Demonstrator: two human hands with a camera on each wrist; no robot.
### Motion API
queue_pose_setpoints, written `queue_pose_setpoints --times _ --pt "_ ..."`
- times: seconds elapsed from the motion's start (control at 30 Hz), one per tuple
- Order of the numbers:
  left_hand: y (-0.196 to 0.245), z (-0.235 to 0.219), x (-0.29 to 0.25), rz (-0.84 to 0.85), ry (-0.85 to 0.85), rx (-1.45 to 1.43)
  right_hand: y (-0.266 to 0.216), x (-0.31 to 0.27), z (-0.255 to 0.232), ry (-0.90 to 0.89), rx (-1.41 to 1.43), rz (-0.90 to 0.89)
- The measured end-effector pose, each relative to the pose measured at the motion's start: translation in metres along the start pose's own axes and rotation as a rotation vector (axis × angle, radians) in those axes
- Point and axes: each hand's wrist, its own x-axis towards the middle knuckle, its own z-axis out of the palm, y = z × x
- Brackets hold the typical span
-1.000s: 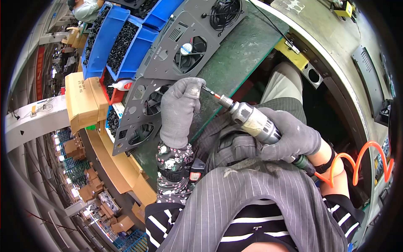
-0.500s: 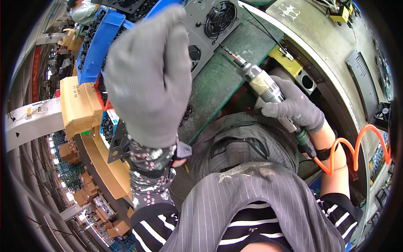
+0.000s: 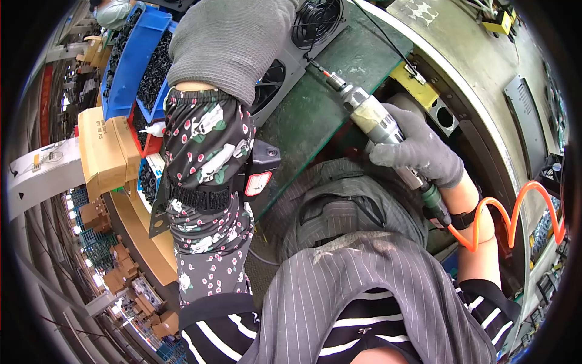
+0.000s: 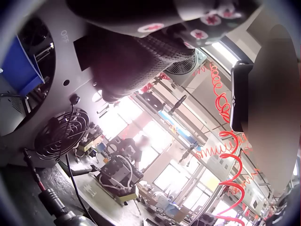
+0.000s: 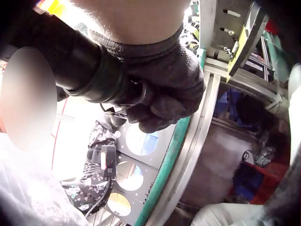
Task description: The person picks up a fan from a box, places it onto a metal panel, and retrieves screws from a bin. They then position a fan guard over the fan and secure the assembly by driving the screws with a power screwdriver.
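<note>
My right hand (image 3: pixel 424 148), in a grey glove, grips a pneumatic screwdriver (image 3: pixel 376 121), its bit pointing to the upper left. The bit tip sits right by the lower edge of a grey metal panel (image 3: pixel 285 91), near a fan with a wire guard (image 3: pixel 316 24). In the right wrist view the glove's fingers (image 5: pixel 162 110) curl round the tool. My left hand (image 3: pixel 233 45), also gloved, reaches over the panels at the top of the head view. Its fingers are hidden. The left wrist view shows that hand dark beside the panel (image 4: pixel 63 61).
Blue bins (image 3: pixel 136 67) of small black parts stand left of the panels, with a red bin (image 3: pixel 145 139) below them. A cardboard box (image 3: pixel 103 148) is further left. The green bench top (image 3: pixel 327 103) runs under the panels. An orange coiled hose (image 3: pixel 515 218) trails from the screwdriver.
My left hand has left the screwdriver's bit and moved up and left, over the panels. The screwdriver in my right hand has shifted slightly upward, its tip now by the panel edge.
</note>
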Motion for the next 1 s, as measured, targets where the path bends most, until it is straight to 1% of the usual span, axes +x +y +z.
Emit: queue_pose_setpoints --times 0.07,0.1,0.17,0.2,0.27,0.3,0.33,0.4,0.43,0.57,0.63,0.67,0.73,0.9,0.97,1.0 --pt "0.006 -0.004 -0.007 0.045 0.113 -0.013 0.000 0.003 0.001 0.001 0.018 0.011" --pt "0.003 -0.001 -0.006 0.041 0.109 -0.014 0.002 0.004 0.003 -0.002 0.018 0.015" --pt "-0.005 0.008 -0.004 0.033 0.109 0.076 0.007 0.004 0.008 0.013 0.174 0.007" --pt "-0.002 0.006 -0.007 0.029 0.102 0.074 0.006 0.002 0.008 0.009 0.175 0.015" --pt "0.006 -0.005 -0.010 0.029 0.105 0.052 -0.003 -0.002 0.005 -0.078 0.400 0.163" --pt "0.001 0.002 -0.002 -0.038 0.064 0.129 -0.002 -0.004 0.006 -0.078 0.404 0.170" --pt "0.000 0.005 -0.003 -0.038 0.056 0.127 0.000 -0.005 0.009 -0.047 0.407 0.158" --pt "-0.004 0.010 -0.004 -0.023 0.117 0.173 0.003 -0.005 0.013 0.013 0.409 0.126" --pt "-0.006 0.011 -0.004 -0.001 0.118 0.179 -0.001 -0.005 0.012 -0.025 0.408 0.127" --pt "-0.003 0.009 -0.006 -0.001 0.113 0.178 0.001 0.001 0.011 -0.034 0.353 0.119" --pt "-0.002 0.008 -0.009 0.073 0.157 0.105 -0.011 0.004 0.007 -0.116 0.244 0.161" --pt "-0.006 0.009 -0.006 0.074 0.157 0.104 -0.012 0.007 0.008 -0.115 0.244 0.160" --pt "-0.013 0.008 0.001 0.093 0.097 0.079 -0.013 0.012 0.011 -0.043 0.291 0.155" --pt "-0.002 0.002 -0.010 0.075 0.127 0.078 -0.005 0.020 0.007 -0.097 0.212 0.116" --pt "-0.004 0.007 -0.007 0.075 0.140 0.079 -0.001 0.021 0.012 -0.050 0.196 0.021" --pt "-0.005 0.010 -0.002 0.048 0.117 0.088 -0.001 0.020 0.011 -0.050 0.194 0.018"
